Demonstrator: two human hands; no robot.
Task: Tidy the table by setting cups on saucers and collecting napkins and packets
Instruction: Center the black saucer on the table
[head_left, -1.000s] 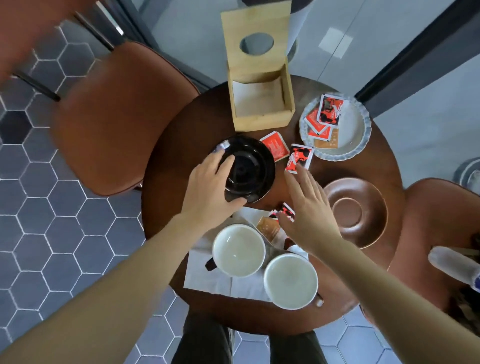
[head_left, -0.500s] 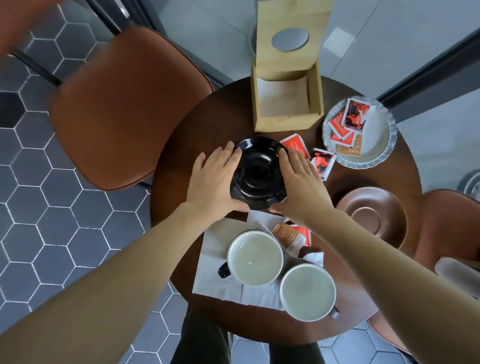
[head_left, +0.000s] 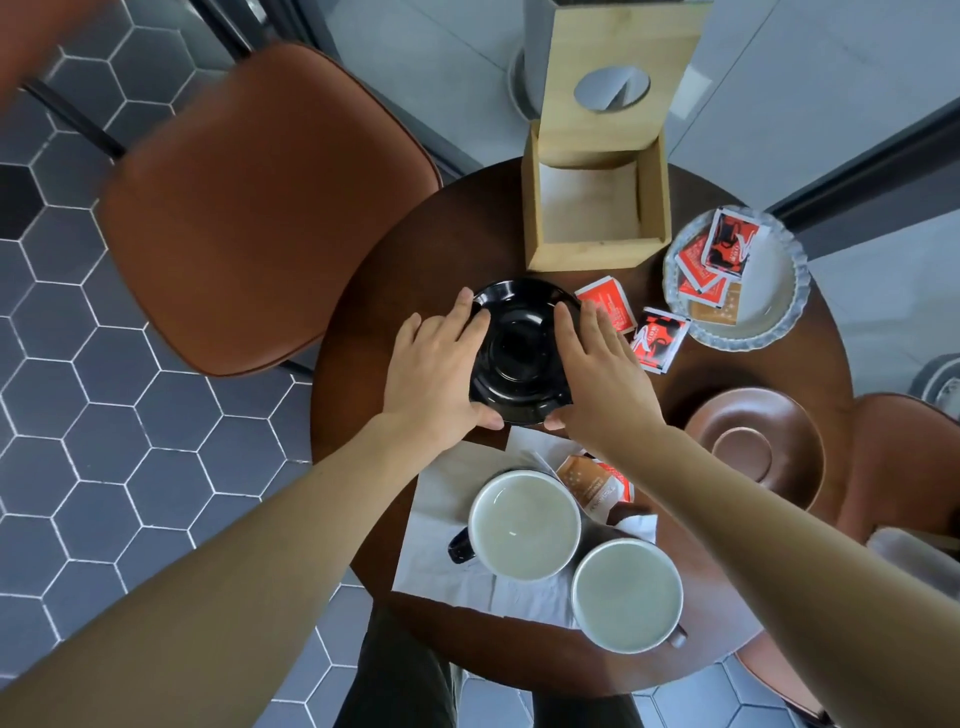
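Both hands grasp the black saucer (head_left: 522, 358) at center of the round surface (head_left: 415, 249): left hand (head_left: 436, 374) on its 9 o'clock rim, right hand (head_left: 597, 379) on its 3 o'clock rim. 2 white cups (head_left: 524, 525) (head_left: 627, 595) on napkins (head_left: 441, 519) at 6 o'clock. Brown saucer (head_left: 753, 447) at 3 o'clock. Red packets (head_left: 660, 338) just right of right hand; plate (head_left: 774, 291) with more packets at 2 o'clock. Wooden box (head_left: 597, 218) at 12 o'clock.

A glossy black saucer (head_left: 522, 353) sits on the dark brown table (head_left: 395, 291), near a matte brown saucer (head_left: 753, 447). Red-and-black packets (head_left: 657, 338) lie about. Grey hexagon tiles (head_left: 104, 415) with white grout cover the floor.
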